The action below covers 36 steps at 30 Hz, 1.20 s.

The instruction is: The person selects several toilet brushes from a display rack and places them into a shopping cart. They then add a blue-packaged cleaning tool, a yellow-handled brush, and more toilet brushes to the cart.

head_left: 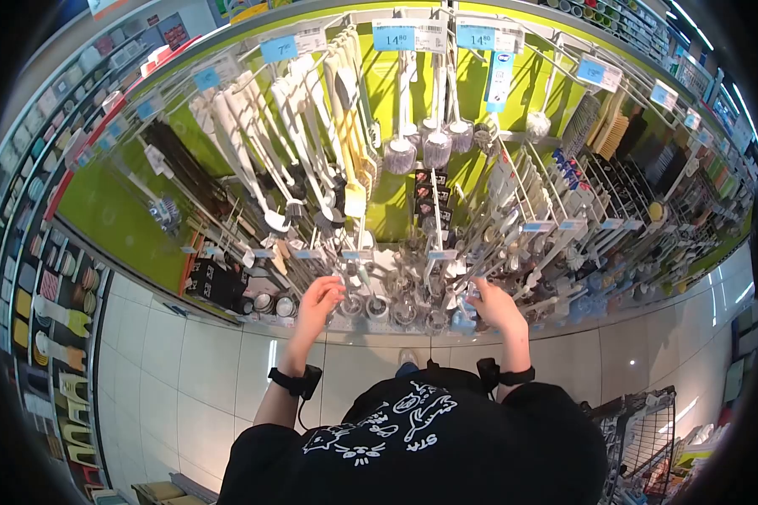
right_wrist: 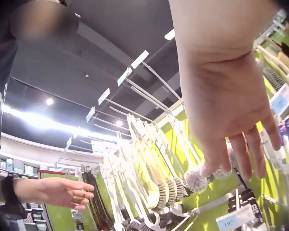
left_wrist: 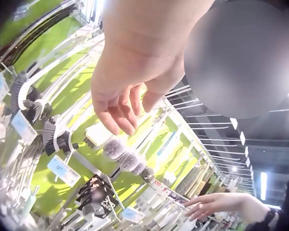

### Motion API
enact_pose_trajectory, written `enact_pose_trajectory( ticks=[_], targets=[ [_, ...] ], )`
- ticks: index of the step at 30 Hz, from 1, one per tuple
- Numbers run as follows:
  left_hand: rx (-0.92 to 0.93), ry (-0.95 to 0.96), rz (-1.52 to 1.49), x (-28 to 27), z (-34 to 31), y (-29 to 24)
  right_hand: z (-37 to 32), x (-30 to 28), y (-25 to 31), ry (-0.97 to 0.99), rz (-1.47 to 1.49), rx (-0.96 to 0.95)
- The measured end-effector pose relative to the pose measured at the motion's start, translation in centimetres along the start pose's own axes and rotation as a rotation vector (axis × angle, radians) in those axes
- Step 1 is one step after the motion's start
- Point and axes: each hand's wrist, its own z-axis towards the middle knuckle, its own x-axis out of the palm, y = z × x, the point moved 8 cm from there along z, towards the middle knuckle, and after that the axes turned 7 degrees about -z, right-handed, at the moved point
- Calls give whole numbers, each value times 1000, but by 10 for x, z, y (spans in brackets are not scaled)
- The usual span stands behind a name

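My left hand point(head_left: 318, 305) is held in the air before a rack of hanging brushes, its fingers loosely bent with nothing in them. My right hand point(head_left: 499, 308) is raised level with it, farther right, also holding nothing; the right wrist view shows its fingers point(right_wrist: 250, 149) spread and straight. Between and beyond the hands hang white-handled brushes point(head_left: 242, 168), a yellow one point(head_left: 355, 200) and several round-headed brushes in clear wrap point(head_left: 436, 151). Lower hooks with small utensils lie just past both hands in the head view.
Blue price labels point(head_left: 397, 35) sit on the hook ends, which stick out toward me. Glass jars point(head_left: 377, 308) line the bottom shelf. Shelving with dishes point(head_left: 50, 286) runs along the left, and a black wire cart point(head_left: 644, 438) stands behind on the right, on a tiled floor point(head_left: 194, 362).
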Motion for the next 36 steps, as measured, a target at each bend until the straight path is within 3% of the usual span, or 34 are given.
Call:
enact_pose_trajectory(
  ticks=[4,10,13,17,18,21,25,29,36],
  targets=[
    [77,-89,-65,-4,68,-9,65,-44,39,-77,55,-215],
    [250,-195,-25,-2,135,-34,128,-74,95,25,277,-447],
    [338,-262,25,-7,171,-55,141,-97,134,-101,310,-522],
    [504,-304,183,0,225,-93,141,-101,171,-87,527,-551],
    [538,-319,247,0,237,-96,142,-94,174,-79,538,-552],
    [417,-252,306,2,268,-90,135,-86,183,-61,543,-484],
    [325,-139,205,4,278,-83,131,-72,180,-75,525,-385],
    [342,15,-150,0,272,-72,134,-57,163,-107,417,-284],
    [270,87,101,-12,267,-51,136,-26,165,-103,442,-212]
  ],
)
